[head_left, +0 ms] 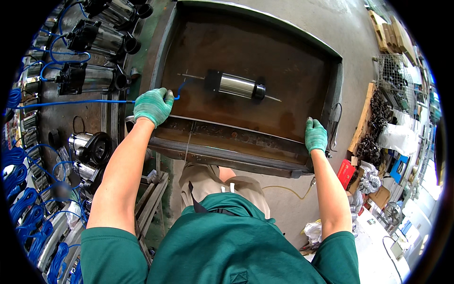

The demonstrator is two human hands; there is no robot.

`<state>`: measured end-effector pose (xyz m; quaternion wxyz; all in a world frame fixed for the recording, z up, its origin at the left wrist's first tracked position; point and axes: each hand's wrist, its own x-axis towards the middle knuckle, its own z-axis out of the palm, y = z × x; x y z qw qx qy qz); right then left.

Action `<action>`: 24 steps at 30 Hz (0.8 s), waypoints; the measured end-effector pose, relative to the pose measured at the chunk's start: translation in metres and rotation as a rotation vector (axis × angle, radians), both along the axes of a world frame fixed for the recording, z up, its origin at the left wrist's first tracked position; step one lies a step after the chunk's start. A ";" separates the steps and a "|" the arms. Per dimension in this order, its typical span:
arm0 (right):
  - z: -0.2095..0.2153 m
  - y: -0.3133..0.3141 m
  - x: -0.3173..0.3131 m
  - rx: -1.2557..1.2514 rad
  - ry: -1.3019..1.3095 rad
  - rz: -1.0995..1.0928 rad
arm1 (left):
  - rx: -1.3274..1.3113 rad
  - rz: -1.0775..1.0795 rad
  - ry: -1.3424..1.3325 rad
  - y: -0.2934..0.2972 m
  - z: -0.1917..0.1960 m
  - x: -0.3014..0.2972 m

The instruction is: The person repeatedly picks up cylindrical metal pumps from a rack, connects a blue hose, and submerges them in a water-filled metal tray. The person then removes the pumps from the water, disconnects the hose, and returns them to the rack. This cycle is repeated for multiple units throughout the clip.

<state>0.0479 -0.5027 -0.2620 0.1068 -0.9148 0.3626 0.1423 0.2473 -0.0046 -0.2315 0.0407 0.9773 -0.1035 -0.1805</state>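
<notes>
A steel-bodied cylindrical pump [236, 86] with black end caps lies on its side inside a wide, brown-stained metal tank [163, 52]. Thin rods stick out from both its ends. My left hand [153, 108], in a green knit glove, is closed around a blue cable [75, 102] at the tank's left side; the cable passes on toward the pump's black end. At the near right corner, my right hand [315, 136], gloved alike, has its fingers curled at the tank's edge with the thumb pointing up. A thin pale edge [236, 127] runs between the hands.
More steel-and-black pumps [90, 78] stand on the left, with coiled blue cables [33, 208] below them. To the right are a wire basket [396, 75], a heap of dark parts [376, 120], a white bag [398, 138] and a red box [346, 174]. A yellowish hose [288, 193] crosses the floor.
</notes>
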 end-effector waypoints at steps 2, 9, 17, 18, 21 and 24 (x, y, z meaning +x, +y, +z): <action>0.001 0.001 0.000 0.005 -0.009 -0.005 | 0.010 0.000 0.010 -0.001 0.002 0.000; 0.004 0.003 0.002 0.019 0.000 -0.045 | -0.035 -0.035 -0.104 0.003 -0.008 -0.003; 0.015 0.006 0.004 0.032 0.028 -0.084 | -0.152 -0.166 -0.310 0.009 -0.018 -0.004; 0.018 0.007 0.005 0.040 0.036 -0.100 | -0.167 -0.187 -0.349 0.007 -0.017 -0.003; 0.026 0.010 0.007 0.063 0.028 -0.120 | -0.157 -0.175 -0.402 -0.001 -0.012 -0.008; 0.031 0.008 0.010 0.098 0.063 -0.138 | -0.294 -0.220 -0.332 -0.028 -0.012 -0.006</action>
